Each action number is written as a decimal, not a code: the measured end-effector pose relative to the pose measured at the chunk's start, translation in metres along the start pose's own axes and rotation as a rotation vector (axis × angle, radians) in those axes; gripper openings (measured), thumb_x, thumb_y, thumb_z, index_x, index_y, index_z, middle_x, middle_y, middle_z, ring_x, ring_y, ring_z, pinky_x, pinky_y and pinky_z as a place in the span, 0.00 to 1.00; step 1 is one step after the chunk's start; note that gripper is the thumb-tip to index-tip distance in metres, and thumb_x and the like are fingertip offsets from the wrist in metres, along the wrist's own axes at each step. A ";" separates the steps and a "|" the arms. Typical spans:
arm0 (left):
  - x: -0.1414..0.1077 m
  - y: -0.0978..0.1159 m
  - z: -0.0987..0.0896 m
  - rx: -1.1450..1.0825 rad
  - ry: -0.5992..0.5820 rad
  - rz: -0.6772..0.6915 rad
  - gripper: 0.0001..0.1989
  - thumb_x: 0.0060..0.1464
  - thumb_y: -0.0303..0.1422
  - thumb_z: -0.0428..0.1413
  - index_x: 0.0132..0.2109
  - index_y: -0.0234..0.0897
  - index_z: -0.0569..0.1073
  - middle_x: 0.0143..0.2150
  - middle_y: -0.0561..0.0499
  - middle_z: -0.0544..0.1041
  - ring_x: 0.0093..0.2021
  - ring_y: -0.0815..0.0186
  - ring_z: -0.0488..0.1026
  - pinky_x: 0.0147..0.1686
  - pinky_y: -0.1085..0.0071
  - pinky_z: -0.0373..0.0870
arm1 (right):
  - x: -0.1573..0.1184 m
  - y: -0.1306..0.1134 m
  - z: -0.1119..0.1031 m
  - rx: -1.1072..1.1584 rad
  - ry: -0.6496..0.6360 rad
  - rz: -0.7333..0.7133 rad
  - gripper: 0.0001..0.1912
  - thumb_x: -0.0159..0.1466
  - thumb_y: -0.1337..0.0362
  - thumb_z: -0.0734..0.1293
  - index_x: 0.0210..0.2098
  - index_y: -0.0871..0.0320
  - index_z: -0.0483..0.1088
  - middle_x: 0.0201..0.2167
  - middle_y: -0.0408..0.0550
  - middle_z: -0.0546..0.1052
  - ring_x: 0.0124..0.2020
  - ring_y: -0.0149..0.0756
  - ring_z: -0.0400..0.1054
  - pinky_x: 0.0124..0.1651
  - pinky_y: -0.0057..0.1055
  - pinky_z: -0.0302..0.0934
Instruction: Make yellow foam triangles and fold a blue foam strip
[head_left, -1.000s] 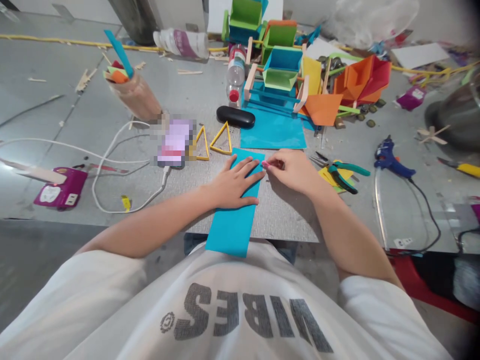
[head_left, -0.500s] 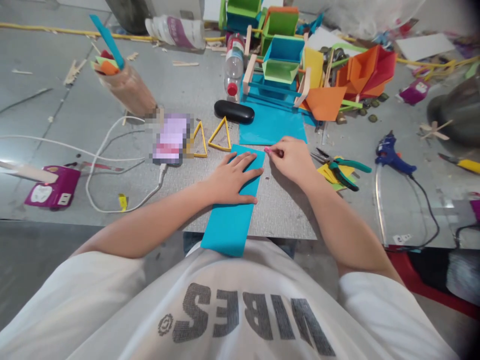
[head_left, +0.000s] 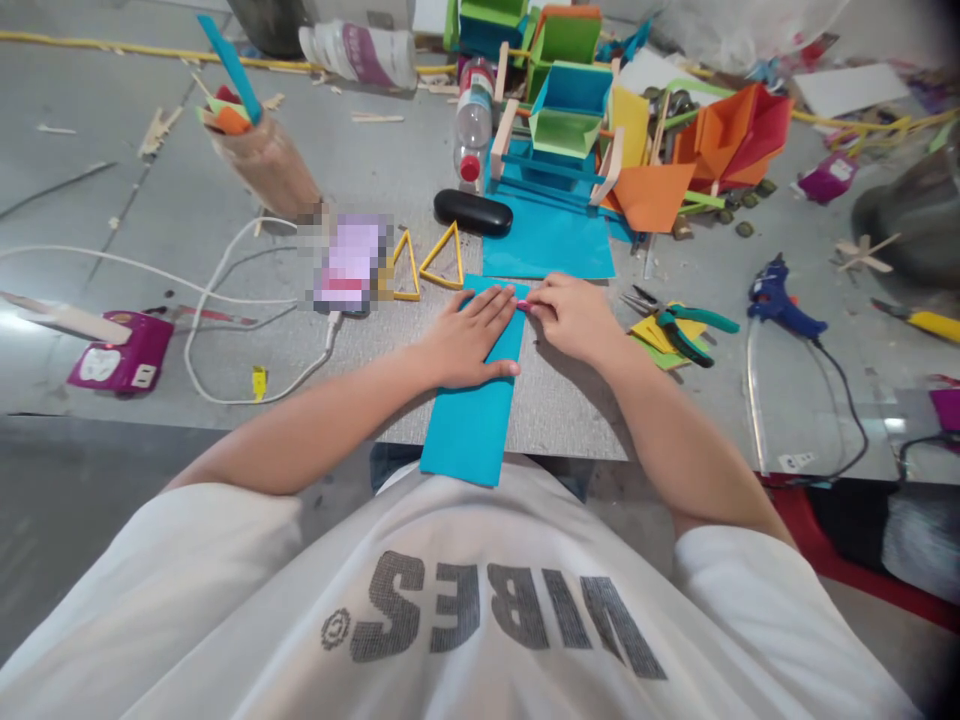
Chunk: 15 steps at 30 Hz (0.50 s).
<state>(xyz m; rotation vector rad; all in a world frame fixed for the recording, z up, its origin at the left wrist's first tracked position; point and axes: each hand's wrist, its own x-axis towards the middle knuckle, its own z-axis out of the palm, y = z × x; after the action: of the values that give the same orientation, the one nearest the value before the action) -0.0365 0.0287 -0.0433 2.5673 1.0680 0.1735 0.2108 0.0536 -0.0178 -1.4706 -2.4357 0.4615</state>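
A long blue paper strip (head_left: pixel 469 425) lies on the grey table, its near end jutting past the front edge toward my shirt. My left hand (head_left: pixel 472 337) rests flat on its upper part, fingers together and thumb apart. At the strip's right edge, my right hand (head_left: pixel 568 312) pinches a small pink item (head_left: pixel 523 304), whose tip meets the paper close to my left fingertips. What the pink item is cannot be made out. Just beyond the hands are two yellow triangle frames, one of them (head_left: pixel 444 258) near the strip's top, and a wider blue sheet (head_left: pixel 551 238).
Behind stand a black case (head_left: pixel 472 212), a bottle (head_left: pixel 473 120) and a colourful paper-box structure (head_left: pixel 570 105). Pliers (head_left: pixel 682 335) and a blue glue gun (head_left: pixel 784 300) lie right. A phone (head_left: pixel 349 262), its cable, a purple socket block (head_left: pixel 124 350) and a stick-filled cup (head_left: pixel 266 165) are left.
My right hand has brought the pink item left onto the strip's edge. My left fingers have drawn closer together. The whole view has shifted slightly.
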 end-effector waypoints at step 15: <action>0.003 0.002 -0.008 0.157 0.018 -0.076 0.37 0.80 0.42 0.39 0.87 0.30 0.53 0.90 0.36 0.51 0.89 0.45 0.49 0.83 0.42 0.48 | -0.022 -0.007 0.020 -0.084 0.001 -0.233 0.16 0.78 0.63 0.64 0.40 0.56 0.84 0.43 0.57 0.81 0.47 0.50 0.72 0.47 0.45 0.61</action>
<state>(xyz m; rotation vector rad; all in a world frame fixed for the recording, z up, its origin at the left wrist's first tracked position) -0.0351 0.0313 -0.0352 2.6616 1.2293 0.0969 0.2076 0.0283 -0.0348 -1.1948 -2.6120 0.3122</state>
